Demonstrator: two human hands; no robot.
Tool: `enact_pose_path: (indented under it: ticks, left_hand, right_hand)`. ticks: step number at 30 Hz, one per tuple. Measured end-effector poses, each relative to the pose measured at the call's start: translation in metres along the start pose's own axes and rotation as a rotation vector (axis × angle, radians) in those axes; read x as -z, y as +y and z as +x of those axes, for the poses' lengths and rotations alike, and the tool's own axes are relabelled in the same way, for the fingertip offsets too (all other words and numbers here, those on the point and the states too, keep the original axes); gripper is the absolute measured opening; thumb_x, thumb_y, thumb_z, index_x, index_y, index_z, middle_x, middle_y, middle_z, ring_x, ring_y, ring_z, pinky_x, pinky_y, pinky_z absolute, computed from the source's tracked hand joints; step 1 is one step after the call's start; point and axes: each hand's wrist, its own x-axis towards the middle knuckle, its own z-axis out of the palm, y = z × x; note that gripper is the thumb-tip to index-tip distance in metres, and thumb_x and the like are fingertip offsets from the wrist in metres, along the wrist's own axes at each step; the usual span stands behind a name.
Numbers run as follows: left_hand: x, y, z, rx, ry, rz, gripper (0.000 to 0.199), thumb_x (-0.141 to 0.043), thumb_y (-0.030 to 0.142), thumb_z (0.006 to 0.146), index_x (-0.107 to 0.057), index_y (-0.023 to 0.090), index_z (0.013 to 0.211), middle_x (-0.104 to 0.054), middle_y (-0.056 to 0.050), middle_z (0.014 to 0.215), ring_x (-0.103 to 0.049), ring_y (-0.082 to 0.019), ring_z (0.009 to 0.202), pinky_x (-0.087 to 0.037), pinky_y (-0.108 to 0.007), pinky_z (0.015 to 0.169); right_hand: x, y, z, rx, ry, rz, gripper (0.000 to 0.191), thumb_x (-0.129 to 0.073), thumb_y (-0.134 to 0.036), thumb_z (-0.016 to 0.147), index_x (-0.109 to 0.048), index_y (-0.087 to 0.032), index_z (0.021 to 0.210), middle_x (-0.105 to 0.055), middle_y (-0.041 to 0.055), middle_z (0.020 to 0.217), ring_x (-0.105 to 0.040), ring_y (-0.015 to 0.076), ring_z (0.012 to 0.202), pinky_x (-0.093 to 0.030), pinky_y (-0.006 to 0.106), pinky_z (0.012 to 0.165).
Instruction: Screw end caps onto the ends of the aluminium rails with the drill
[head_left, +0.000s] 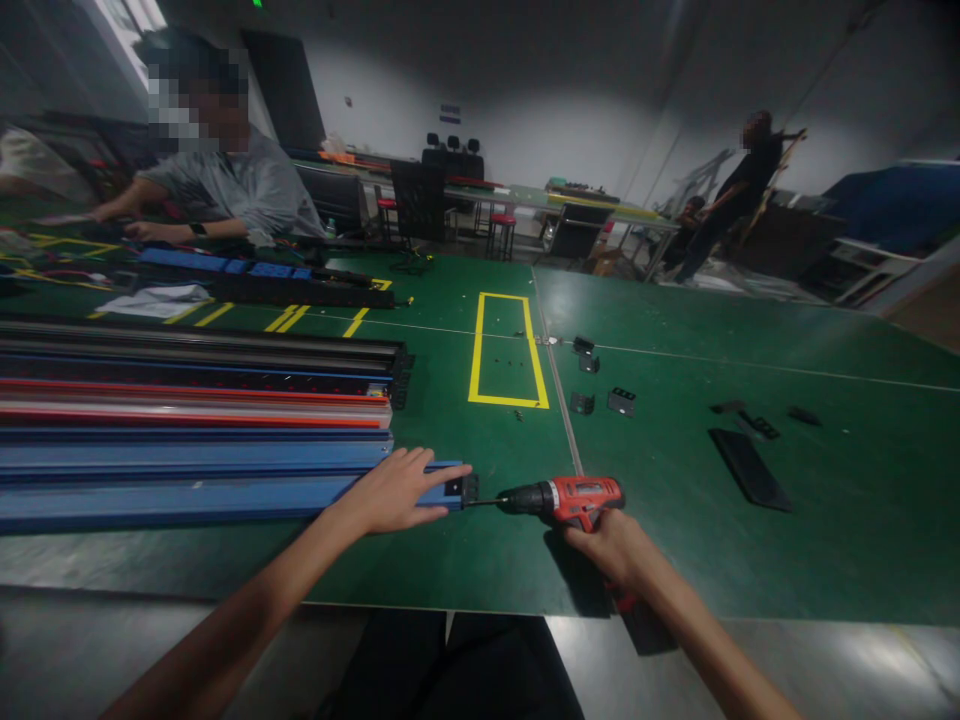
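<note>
My right hand (619,548) is wrapped round the handle of a red and black cordless drill (589,492). The drill lies level, its long thin bit (487,501) pointing left. The bit's tip meets a small black end bracket (470,488) on the end of a blue metal profile (247,497). Over that end of the profile lies my left hand (401,490), its fingers and thumb spread and pressing on the blue surface. Whether a screw sits at the bit's tip is too small to tell.
More long profiles, red (187,408) and black (195,345), lie left on the green table (675,540). Small black brackets (621,401) and a black flat piece (748,468) are on the right. Yellow tape (508,402) marks a rectangle. A person (262,190) sits across at left; another (739,190) stands far right.
</note>
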Motion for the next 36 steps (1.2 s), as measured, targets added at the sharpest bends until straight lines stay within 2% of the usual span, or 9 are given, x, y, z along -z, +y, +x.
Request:
enact_pose_path:
  ticks: [22, 36]
  left_hand:
    - [0.0026, 0.0038, -0.0001, 0.013, -0.016, 0.029, 0.067, -0.055, 0.055, 0.101, -0.030, 0.043, 0.161, -0.059, -0.010, 0.117, -0.057, -0.028, 0.099, -0.042, -0.037, 0.084]
    - [0.0022, 0.0029, 0.0000, 0.025, -0.043, 0.023, 0.069, -0.056, 0.053, 0.100, -0.027, 0.044, 0.162, -0.059, -0.010, 0.119, -0.058, -0.029, 0.102, -0.042, -0.038, 0.086]
  right_hand:
    - [-0.0005, 0.0000, -0.0002, -0.001, 0.003, -0.010, 0.027, -0.063, -0.041, 0.081, -0.057, -0.022, 0.064, -0.065, 0.0023, 0.062, -0.060, 0.0171, 0.058, -0.039, 0.029, 0.056]
    - [0.0027, -0.0065, -0.0051, -0.033, -0.003, 0.033, 0.023, -0.067, -0.039, 0.081, -0.061, -0.020, 0.070, -0.065, 0.0022, 0.064, -0.058, 0.0154, 0.057, -0.041, 0.028, 0.056]
